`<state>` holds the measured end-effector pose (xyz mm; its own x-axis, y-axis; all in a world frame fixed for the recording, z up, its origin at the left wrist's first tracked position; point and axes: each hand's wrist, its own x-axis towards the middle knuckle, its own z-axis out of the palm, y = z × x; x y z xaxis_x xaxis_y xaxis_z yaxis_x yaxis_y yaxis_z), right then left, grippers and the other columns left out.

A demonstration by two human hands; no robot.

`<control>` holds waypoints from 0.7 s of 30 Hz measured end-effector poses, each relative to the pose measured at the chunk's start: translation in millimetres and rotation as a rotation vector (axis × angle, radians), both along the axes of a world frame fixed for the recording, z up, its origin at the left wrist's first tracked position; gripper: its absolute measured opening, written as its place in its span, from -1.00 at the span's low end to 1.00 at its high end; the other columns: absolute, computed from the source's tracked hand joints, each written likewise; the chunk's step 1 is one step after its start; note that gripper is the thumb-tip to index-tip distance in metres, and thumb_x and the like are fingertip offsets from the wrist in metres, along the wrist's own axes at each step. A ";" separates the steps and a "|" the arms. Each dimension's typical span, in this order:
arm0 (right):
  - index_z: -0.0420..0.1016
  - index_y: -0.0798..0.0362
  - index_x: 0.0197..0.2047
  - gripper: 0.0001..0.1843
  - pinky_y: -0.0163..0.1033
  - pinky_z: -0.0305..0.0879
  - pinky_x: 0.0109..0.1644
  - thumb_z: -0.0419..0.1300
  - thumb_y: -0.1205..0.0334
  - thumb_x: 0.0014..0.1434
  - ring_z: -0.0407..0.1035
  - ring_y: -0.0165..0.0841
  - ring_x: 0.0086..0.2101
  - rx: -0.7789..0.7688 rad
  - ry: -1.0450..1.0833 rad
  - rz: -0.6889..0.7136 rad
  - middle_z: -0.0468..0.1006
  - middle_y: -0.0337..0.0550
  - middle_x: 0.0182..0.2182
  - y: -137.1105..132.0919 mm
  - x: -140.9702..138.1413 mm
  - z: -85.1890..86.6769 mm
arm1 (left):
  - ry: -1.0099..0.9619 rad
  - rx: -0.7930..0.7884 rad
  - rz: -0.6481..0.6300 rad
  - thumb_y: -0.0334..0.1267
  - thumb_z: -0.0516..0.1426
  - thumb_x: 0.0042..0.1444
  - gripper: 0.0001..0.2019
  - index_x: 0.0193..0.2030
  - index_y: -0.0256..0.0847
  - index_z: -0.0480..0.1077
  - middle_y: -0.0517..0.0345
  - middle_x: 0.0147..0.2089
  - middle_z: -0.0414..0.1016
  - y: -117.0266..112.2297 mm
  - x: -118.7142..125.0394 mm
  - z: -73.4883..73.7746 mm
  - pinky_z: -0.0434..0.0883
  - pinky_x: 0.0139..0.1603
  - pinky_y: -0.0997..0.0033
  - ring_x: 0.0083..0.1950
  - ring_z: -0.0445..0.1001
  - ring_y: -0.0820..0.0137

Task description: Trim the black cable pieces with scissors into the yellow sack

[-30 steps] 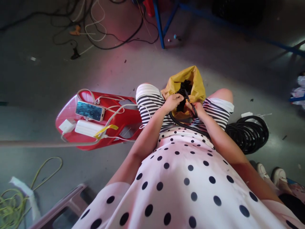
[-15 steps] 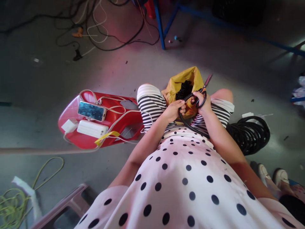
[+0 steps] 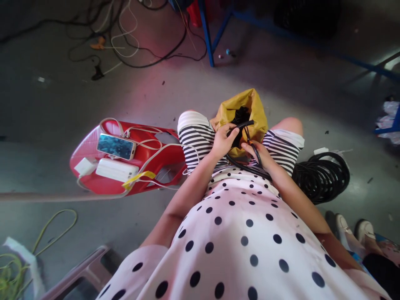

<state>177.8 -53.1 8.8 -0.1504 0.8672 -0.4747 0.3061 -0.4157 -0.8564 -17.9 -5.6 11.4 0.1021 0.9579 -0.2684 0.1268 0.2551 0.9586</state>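
Observation:
My left hand (image 3: 224, 141) is closed around a black tube (image 3: 245, 124), whose free end points right over the mouth of a yellow bag (image 3: 258, 112). More of this tube runs below the hand and across my lap. My right hand (image 3: 261, 156) grips black-handled scissors (image 3: 258, 155) with a bit of orange near the pivot. Their blades reach up close to the tube, though I cannot tell whether they touch it. The bag stands between my knees, with dark pieces (image 3: 240, 113) inside.
At left, a red plastic stool (image 3: 150, 160) lies with a phone (image 3: 116, 146), a white power bank (image 3: 116, 169) and cables on it. Coiled black tubing (image 3: 325, 177) lies at right, near another person's shoes (image 3: 364, 230). A blue metal frame (image 3: 210, 46) stands ahead.
The scissors have come down and left, from pointing up and right to a place near the tube. My left hand has lifted slightly, and the tube's end now extends to the right.

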 end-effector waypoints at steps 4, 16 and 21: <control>0.46 -0.06 -0.30 -0.29 -0.19 0.28 -0.26 0.44 -0.58 0.17 0.35 -0.30 -0.38 -0.009 0.014 -0.013 0.48 -0.26 -0.46 4.7 -7.0 0.2 | 0.070 0.078 0.029 -0.24 0.30 0.37 -0.92 -0.09 -0.20 0.58 0.03 -0.06 0.75 -3.0 0.0 6.4 0.52 0.21 0.32 0.04 0.66 0.27; 0.44 -0.06 -0.33 -0.27 -0.19 0.28 -0.26 0.44 -0.59 0.17 0.35 -0.28 -0.37 -0.017 0.032 0.011 0.49 -0.24 -0.46 6.1 -2.8 -0.2 | 0.032 0.080 -0.088 -0.22 0.31 0.36 -0.87 -0.05 -0.19 0.64 0.01 0.02 0.78 -1.2 -4.1 3.4 0.52 0.30 0.29 0.11 0.69 0.24; 0.53 -0.04 -0.28 -0.28 -0.16 0.37 -0.18 0.53 -0.56 0.09 0.42 -0.27 -0.32 -0.049 0.034 0.034 0.55 -0.25 -0.41 13.2 3.5 -1.3 | 0.009 0.032 -0.157 -0.21 0.34 0.30 -0.88 -0.10 -0.19 0.64 0.08 -0.12 0.73 1.2 -8.2 5.3 0.52 0.18 0.34 0.02 0.65 0.28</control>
<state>181.3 -39.9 7.5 -0.1964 0.8370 -0.5108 0.2918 -0.4474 -0.8454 -26.2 -4.4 16.7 0.2488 0.9385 -0.2394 0.1714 0.2006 0.9646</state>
